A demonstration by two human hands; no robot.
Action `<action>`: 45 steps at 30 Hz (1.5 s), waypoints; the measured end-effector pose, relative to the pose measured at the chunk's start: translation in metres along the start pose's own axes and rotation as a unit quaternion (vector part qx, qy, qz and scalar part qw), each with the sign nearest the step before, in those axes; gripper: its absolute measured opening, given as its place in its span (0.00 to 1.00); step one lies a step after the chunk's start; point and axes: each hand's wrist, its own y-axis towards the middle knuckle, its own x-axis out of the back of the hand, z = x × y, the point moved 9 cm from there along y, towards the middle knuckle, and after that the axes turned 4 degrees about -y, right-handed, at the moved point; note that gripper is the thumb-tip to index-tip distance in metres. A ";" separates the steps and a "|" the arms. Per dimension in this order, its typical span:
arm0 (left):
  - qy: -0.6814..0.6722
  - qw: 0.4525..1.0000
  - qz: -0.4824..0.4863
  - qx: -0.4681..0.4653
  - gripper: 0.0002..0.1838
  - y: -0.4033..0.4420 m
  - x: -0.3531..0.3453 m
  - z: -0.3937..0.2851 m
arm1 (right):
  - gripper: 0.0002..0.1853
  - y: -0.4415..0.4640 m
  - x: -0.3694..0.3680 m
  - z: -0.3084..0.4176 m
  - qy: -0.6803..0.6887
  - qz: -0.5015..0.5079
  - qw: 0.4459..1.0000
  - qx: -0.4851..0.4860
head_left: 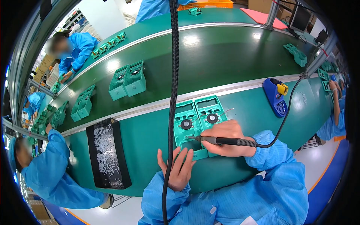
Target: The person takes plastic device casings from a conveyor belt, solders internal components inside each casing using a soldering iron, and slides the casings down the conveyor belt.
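Note:
My right hand point(227, 131) grips a soldering iron point(240, 142) like a pen, its tip pointing left over the nearer part of a green plastic housing point(198, 154). Whether the tip touches anything is too small to tell. A second green housing point(206, 102) lies right beside the first. Each carries a round black speaker point(186, 124), and a thin wire sticks out from the right-hand one. With fingers spread, my left hand point(178, 172) rests at the near left edge of the first housing. A black cable point(173, 75) hangs in front of it.
A blue iron stand point(273, 98) with a yellow part is at the right. Left of me lies a black tray point(122, 157) of small whitish pieces. More green housings point(129, 80) sit on the dark green belt point(210, 52). Co-workers in blue point(56, 168) are at both sides.

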 end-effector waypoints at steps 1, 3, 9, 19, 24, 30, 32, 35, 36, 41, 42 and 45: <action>0.000 1.000 0.000 0.000 0.23 0.000 0.000 0.000 | 0.07 0.000 -0.002 0.001 0.002 0.008 1.000 -0.001; 0.001 1.000 0.001 -0.001 0.24 0.000 0.000 0.000 | 0.07 0.000 -0.003 0.002 -0.008 0.009 1.000 0.006; 0.001 1.000 0.003 -0.002 0.24 0.001 0.000 0.000 | 0.07 -0.001 -0.007 0.002 -0.012 0.011 1.000 0.015; -0.001 1.000 0.002 -0.002 0.23 0.000 0.000 0.001 | 0.08 -0.001 -0.010 0.003 -0.015 0.017 0.999 0.025; -0.001 1.000 0.004 -0.002 0.23 0.002 0.001 0.001 | 0.09 0.001 0.001 0.006 -0.004 0.013 1.000 0.016; -0.003 1.000 0.015 -0.010 0.22 0.003 0.004 -0.002 | 0.11 -0.002 0.026 0.011 -0.012 -0.055 0.998 0.029; 0.007 1.000 0.000 -0.023 0.23 0.002 0.005 -0.004 | 0.13 -0.014 0.064 0.018 -0.077 -0.114 0.989 0.043; 0.039 0.996 -0.046 -0.061 0.19 0.018 0.025 -0.023 | 0.17 -0.032 0.085 0.016 -0.106 -0.175 0.978 0.037; 0.050 0.994 -0.049 -0.084 0.22 0.019 0.029 -0.027 | 0.19 -0.037 0.092 0.016 -0.111 -0.199 0.973 0.036; 0.011 0.998 0.003 -0.055 0.31 0.017 0.021 -0.019 | 0.23 -0.064 0.105 -0.005 -0.064 -0.240 0.969 -0.013; 0.011 0.999 0.023 -0.046 0.31 0.019 0.019 -0.019 | 0.22 -0.068 0.109 -0.006 -0.065 -0.257 0.964 0.004; 0.067 0.994 0.076 -0.033 0.33 0.018 0.003 -0.014 | 0.17 -0.079 0.110 -0.021 -0.047 -0.265 0.963 -0.013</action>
